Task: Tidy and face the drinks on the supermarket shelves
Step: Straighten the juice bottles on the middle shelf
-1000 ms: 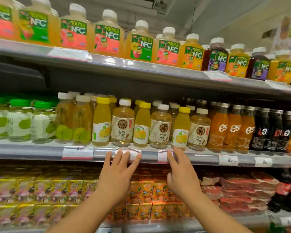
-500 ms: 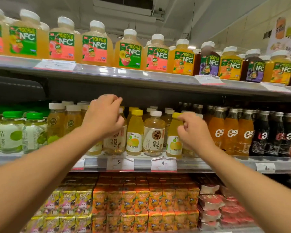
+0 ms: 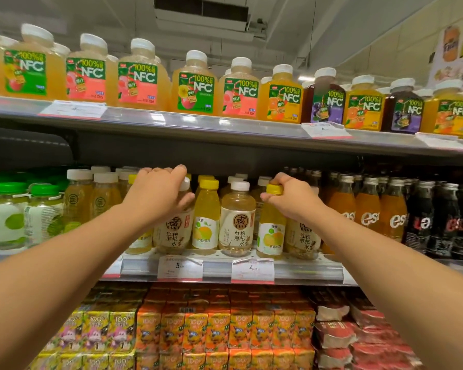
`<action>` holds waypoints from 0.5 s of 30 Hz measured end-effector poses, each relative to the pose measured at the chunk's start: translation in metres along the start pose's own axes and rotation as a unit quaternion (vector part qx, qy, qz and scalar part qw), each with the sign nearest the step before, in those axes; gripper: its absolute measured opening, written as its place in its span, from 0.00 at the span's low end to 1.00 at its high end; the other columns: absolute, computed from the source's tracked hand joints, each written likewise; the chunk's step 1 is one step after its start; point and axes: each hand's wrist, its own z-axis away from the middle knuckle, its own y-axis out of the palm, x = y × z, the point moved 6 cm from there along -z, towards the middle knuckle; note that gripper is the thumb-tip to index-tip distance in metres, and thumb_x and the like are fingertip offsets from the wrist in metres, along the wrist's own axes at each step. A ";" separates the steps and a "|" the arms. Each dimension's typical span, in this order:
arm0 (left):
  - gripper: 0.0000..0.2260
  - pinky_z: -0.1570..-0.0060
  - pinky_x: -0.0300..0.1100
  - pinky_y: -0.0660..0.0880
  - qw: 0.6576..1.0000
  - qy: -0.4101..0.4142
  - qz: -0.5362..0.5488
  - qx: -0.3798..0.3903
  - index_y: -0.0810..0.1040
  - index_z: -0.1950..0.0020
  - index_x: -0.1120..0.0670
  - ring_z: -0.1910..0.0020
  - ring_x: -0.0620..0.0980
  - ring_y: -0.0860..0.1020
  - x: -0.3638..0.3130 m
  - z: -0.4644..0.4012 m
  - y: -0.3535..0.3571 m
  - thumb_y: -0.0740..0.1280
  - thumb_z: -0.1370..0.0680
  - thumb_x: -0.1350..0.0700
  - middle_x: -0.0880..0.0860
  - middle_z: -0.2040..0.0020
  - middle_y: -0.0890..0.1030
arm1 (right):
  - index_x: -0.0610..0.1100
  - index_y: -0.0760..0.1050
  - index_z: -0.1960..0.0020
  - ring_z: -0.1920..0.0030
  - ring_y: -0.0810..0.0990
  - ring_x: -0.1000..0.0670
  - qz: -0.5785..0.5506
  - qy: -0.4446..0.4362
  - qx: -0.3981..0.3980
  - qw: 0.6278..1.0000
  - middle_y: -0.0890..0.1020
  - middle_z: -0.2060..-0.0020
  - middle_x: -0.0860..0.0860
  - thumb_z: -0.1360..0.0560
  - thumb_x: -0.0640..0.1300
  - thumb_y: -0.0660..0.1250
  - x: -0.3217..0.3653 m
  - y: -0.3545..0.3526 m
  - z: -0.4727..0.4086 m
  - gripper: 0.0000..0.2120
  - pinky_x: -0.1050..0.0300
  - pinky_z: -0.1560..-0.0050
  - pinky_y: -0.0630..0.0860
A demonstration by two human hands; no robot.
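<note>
On the middle shelf (image 3: 219, 271) stands a front row of small bottles, alternating pale tea with white caps and yellow juice with yellow caps. My left hand (image 3: 158, 194) wraps over the top of a white-capped tea bottle (image 3: 175, 231). Fingers of my right hand (image 3: 292, 201) pinch the yellow cap of a yellow juice bottle (image 3: 271, 233). Between them stand another yellow juice bottle (image 3: 206, 222) and a tea bottle (image 3: 237, 222), both upright with labels facing out.
NFC juice bottles (image 3: 193, 84) line the top shelf. Green-capped bottles (image 3: 8, 214) stand at left, orange bottles (image 3: 366, 209) and dark soda bottles (image 3: 422, 217) at right. Juice cartons (image 3: 219, 332) fill the shelf below. Price tags (image 3: 251, 269) hang on the middle rail.
Both hands rose from the shelf rail to the bottle tops. The left hand closed over a tea bottle and the right took a yellow cap. The view tilted upward.
</note>
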 end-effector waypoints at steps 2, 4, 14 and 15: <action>0.13 0.60 0.45 0.73 0.997 -0.018 0.074 -0.009 0.65 0.52 0.49 0.58 0.50 0.76 -0.004 0.004 -0.003 0.65 0.24 0.42 0.50 0.56 0.75 | 0.56 0.68 0.39 0.59 0.74 0.57 -0.008 -0.008 -0.007 1.000 0.74 0.59 0.57 0.25 0.60 0.67 -0.002 0.003 0.000 0.18 0.62 0.68 0.69; 0.13 0.66 0.40 0.71 0.989 -0.053 0.138 -0.004 0.66 0.51 0.49 0.60 0.48 0.74 -0.003 0.007 -0.003 0.68 0.24 0.45 0.50 0.55 0.75 | 0.56 0.67 0.39 0.60 0.74 0.57 -0.020 -0.008 -0.007 1.000 0.74 0.60 0.57 0.25 0.58 0.68 -0.002 0.005 0.002 0.18 0.61 0.68 0.71; 0.18 0.62 0.37 0.72 0.943 -0.175 0.278 0.053 0.77 0.44 0.52 0.51 0.48 0.78 0.006 0.027 -0.006 0.73 0.29 0.44 0.47 0.51 0.80 | 0.56 0.62 0.31 0.61 0.77 0.56 -0.071 -0.027 -0.083 0.994 0.77 0.54 0.55 0.23 0.58 0.65 -0.004 0.003 0.033 0.24 0.59 0.65 0.78; 0.17 0.61 0.38 0.72 0.941 -0.181 0.280 0.051 0.78 0.45 0.52 0.52 0.47 0.78 0.004 0.029 -0.007 0.73 0.29 0.44 0.48 0.52 0.80 | 0.54 0.62 0.30 0.60 0.78 0.55 -0.084 -0.021 -0.084 0.993 0.77 0.53 0.55 0.23 0.58 0.66 -0.005 0.001 0.036 0.26 0.56 0.63 0.80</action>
